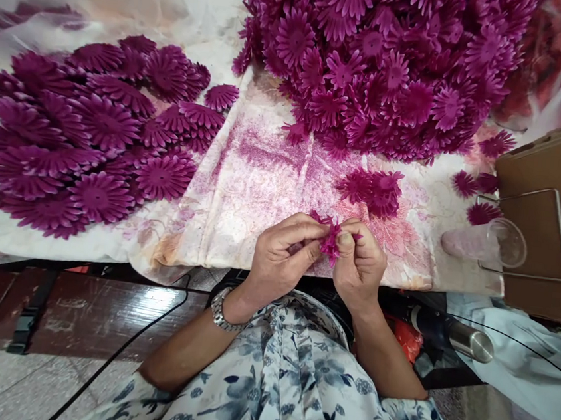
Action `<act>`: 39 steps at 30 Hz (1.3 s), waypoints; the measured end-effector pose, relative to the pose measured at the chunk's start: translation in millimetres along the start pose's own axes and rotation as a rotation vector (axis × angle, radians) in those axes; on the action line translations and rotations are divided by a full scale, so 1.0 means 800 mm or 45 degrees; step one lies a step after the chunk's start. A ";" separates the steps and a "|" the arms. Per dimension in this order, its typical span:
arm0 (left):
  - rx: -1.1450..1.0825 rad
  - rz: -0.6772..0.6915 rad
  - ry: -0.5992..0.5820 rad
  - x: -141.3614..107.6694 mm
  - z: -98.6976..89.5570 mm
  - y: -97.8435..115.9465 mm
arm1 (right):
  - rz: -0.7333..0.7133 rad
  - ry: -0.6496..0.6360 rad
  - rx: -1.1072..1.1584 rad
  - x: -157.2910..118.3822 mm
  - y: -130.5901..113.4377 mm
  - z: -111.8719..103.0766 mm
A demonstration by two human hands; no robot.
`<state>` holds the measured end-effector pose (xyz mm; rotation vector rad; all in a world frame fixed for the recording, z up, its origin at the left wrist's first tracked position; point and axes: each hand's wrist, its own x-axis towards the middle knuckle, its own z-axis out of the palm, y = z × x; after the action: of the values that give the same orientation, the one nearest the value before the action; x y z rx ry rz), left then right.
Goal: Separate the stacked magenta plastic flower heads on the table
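Between my two hands, just over the table's front edge, is a small magenta artificial flower. My left hand pinches its left side with thumb and fingertips. From the right, my right hand grips the same flower, thumb on top; its inner layers are hidden by my fingers. A little beyond my hands lies a small cluster of magenta flower pieces. Farther back rises a big heap of magenta flowers. Stacked larger magenta petal layers lie spread out on the left.
A clear plastic cup lies on its side at the right, by a bent wire frame and a cardboard box. Loose flower pieces lie close by. The patterned cloth carries purple specks. A steel bottle sits below the edge.
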<state>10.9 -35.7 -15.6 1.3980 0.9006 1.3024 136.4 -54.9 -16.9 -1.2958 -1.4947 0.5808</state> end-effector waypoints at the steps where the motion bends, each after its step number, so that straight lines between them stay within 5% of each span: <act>1: 0.060 0.075 0.030 -0.001 0.000 -0.001 | -0.008 -0.005 -0.032 0.000 -0.001 0.001; 5: 0.222 0.242 0.107 -0.006 0.000 -0.005 | -0.068 0.010 -0.213 0.003 -0.006 0.001; 10: 0.083 0.162 0.042 -0.009 0.000 -0.009 | -0.313 0.192 -0.274 0.006 -0.004 -0.003; 13: 0.031 0.135 0.008 -0.009 0.001 -0.007 | -0.383 0.153 -0.311 0.003 -0.005 -0.003; 16: 0.075 0.132 -0.042 -0.009 0.000 -0.002 | -0.297 0.149 -0.225 0.003 -0.004 0.000; 20: 0.048 0.079 -0.059 -0.009 -0.005 -0.001 | -0.059 0.523 0.017 0.020 0.015 -0.012; 22: -0.041 0.032 -0.023 -0.010 -0.008 -0.005 | -0.012 0.620 -0.081 0.032 0.029 -0.028; 26: -0.269 -0.073 0.029 -0.009 -0.010 -0.016 | -0.115 0.371 -0.664 0.042 0.042 -0.055; 28: -0.357 -0.097 0.043 -0.008 -0.010 -0.020 | -0.184 0.374 -0.755 0.039 0.033 -0.058; 30: -0.370 -0.083 0.059 -0.006 -0.010 -0.022 | -0.200 0.296 -0.589 0.032 0.016 -0.052; 35: -0.266 0.014 0.046 -0.004 -0.009 -0.018 | -0.015 -0.286 -0.003 0.021 -0.017 -0.027; 39: -0.317 -0.102 0.012 -0.008 -0.007 -0.016 | 0.050 -0.222 0.025 0.015 -0.016 -0.016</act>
<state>5.9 -37.8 -29.5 1.1523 0.7633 1.3122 144.1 -50.7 3.2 -1.2883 -1.6036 0.7486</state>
